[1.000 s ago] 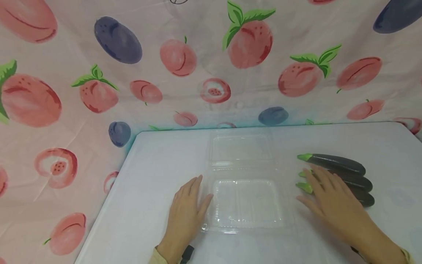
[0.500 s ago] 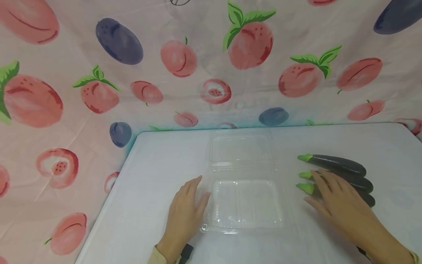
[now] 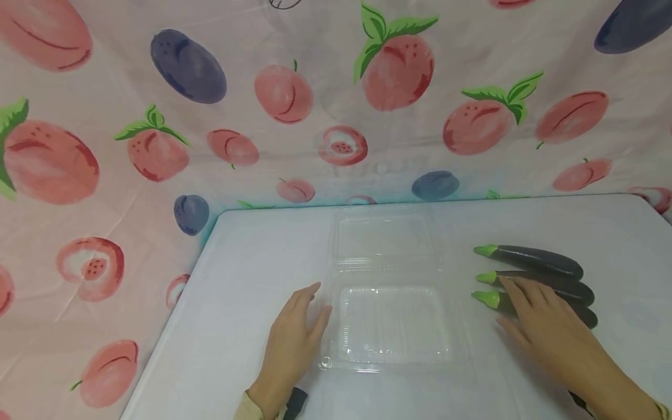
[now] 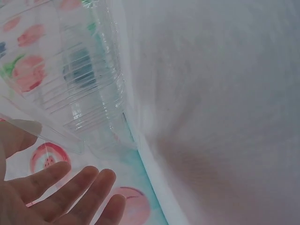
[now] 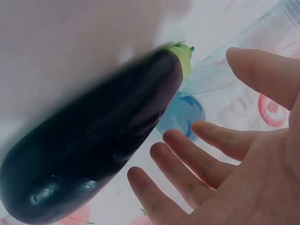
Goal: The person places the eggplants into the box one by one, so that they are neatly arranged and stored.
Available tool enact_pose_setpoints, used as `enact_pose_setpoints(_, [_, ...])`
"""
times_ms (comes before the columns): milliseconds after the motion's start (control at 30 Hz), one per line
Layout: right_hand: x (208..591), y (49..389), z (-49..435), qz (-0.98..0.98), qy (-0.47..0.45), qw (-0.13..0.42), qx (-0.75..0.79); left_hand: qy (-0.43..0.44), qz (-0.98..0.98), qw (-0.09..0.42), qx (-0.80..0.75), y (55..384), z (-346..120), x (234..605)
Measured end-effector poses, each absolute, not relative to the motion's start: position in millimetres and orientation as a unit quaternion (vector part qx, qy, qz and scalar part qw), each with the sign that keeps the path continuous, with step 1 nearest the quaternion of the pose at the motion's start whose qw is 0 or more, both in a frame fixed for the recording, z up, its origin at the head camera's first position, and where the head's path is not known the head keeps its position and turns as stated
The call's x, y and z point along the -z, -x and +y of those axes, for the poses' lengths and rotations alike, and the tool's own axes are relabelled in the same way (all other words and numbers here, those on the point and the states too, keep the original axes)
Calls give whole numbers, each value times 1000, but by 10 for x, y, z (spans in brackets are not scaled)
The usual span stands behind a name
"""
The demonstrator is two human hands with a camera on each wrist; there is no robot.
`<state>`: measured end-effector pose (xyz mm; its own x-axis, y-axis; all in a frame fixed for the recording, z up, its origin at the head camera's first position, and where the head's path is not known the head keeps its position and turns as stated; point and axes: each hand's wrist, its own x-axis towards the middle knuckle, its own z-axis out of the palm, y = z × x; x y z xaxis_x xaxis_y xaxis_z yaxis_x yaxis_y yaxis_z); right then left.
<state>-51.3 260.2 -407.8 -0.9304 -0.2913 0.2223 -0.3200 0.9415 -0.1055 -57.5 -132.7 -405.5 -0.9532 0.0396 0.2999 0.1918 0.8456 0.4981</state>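
Note:
Three dark eggplants with green stem ends lie side by side on the right of the table: a far eggplant (image 3: 541,261), a middle eggplant (image 3: 569,287) and a near eggplant (image 3: 585,315). My right hand (image 3: 551,332) hovers over the near one, fingers spread and loosely bent, covering part of it. In the right wrist view an eggplant (image 5: 93,136) shows beside the fingertips, with nothing in the grasp. A clear plastic clamshell box (image 3: 394,324) lies opened out in the middle, its lid (image 3: 385,236) toward the back. My left hand (image 3: 291,344) is by its left edge, fingers relaxed, holding nothing.
The white table (image 3: 236,251) ends at the back against a hanging cloth (image 3: 315,87) printed with peaches and plums. The cloth also runs down along the table's left side. A dark wrist strap (image 3: 296,402) shows at my left wrist.
My right hand has drawn back slightly to the right over the eggplants, uncovering more of their stem ends. My left thumb has moved a little away from the box. Eggplants and box have stayed put.

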Motion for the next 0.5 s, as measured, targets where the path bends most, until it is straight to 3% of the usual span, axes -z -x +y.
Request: enact_pose_setpoints(500, [4138, 512, 2675, -976, -171, 118, -70, 46, -942, 85, 321, 590, -1332, 4071])
